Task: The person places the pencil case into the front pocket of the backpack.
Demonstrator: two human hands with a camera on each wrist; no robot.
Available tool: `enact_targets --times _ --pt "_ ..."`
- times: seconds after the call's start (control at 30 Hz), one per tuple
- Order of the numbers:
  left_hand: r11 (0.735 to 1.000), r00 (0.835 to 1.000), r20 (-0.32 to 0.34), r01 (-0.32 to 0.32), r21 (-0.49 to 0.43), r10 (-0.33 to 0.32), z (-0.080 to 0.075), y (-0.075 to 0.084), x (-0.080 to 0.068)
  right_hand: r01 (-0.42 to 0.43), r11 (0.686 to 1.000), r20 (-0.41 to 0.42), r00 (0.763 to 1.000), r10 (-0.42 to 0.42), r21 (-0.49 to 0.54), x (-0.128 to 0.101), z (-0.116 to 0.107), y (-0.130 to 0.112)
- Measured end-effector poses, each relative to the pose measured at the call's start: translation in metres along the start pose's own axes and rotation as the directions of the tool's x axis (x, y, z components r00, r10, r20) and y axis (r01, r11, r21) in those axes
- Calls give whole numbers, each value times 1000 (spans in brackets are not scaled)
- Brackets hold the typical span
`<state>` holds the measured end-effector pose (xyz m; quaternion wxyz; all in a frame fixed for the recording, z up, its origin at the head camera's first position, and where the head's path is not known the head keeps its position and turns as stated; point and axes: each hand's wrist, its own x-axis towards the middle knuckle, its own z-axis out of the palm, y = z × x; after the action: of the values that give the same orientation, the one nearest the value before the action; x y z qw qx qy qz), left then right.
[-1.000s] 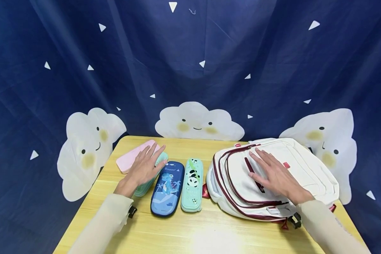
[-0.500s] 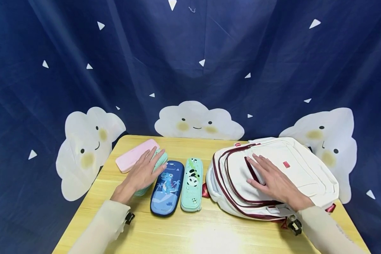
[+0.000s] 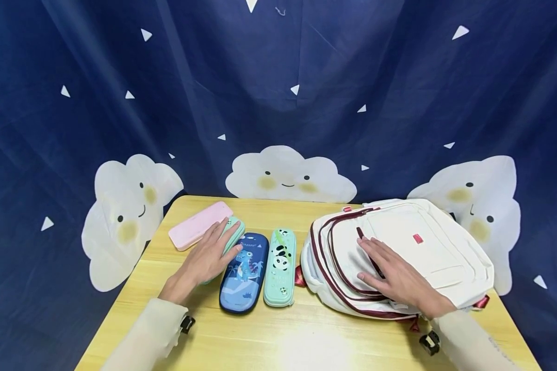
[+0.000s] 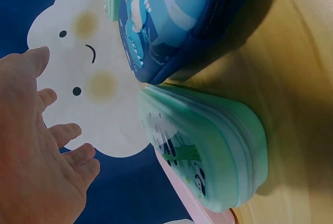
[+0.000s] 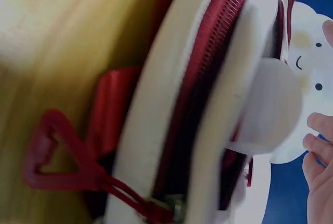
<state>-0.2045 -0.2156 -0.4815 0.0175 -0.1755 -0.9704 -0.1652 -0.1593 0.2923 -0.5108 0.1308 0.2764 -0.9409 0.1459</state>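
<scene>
My left hand [image 3: 204, 262] hovers with spread, straight fingers over a mint-green pencil case [image 3: 232, 234], partly covering it in the head view. In the left wrist view a gap separates that hand from the case's zipped side. Just right of it lies a blue dinosaur pencil case [image 3: 244, 273], then a mint panda pencil case [image 3: 280, 268]. On the right, a white backpack [image 3: 436, 242] with dark red zips lies flat. Over its front pocket is my right hand [image 3: 399, 278], fingers extended and gripping nothing. The right wrist view shows a partly parted zip [image 5: 208, 63] on the backpack.
A pink pencil case [image 3: 199, 225] lies at the table's back left. The wooden table [image 3: 241, 340] ends at a dark blue curtain [image 3: 278, 77] with printed clouds. A red triangular zip pull [image 5: 57, 156] hangs by the backpack's near edge.
Both hands have drifted slightly back toward the person, uncovering more of the pink case and of the backpack's pocket. The cases and backpack lie where they were; the head view has tilted up a little.
</scene>
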Motion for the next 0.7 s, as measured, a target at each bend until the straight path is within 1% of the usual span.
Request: enact_targets --times 0.17,0.37,0.57,0.7 --pt "1000 1000 11 5 -26 -4 2 -1 -6 34 999 -28 999 -33 21 -6 7 -2" --pt "999 999 30 14 -42 -13 3 1 -10 56 997 -29 998 -55 49 -7 11 -4" --pt "998 999 47 16 -61 -14 7 4 -14 121 992 -50 992 -118 43 -9 16 -4" --pt "997 999 53 16 -79 -12 11 5 -19 130 991 -30 991 -129 29 -11 18 -4"
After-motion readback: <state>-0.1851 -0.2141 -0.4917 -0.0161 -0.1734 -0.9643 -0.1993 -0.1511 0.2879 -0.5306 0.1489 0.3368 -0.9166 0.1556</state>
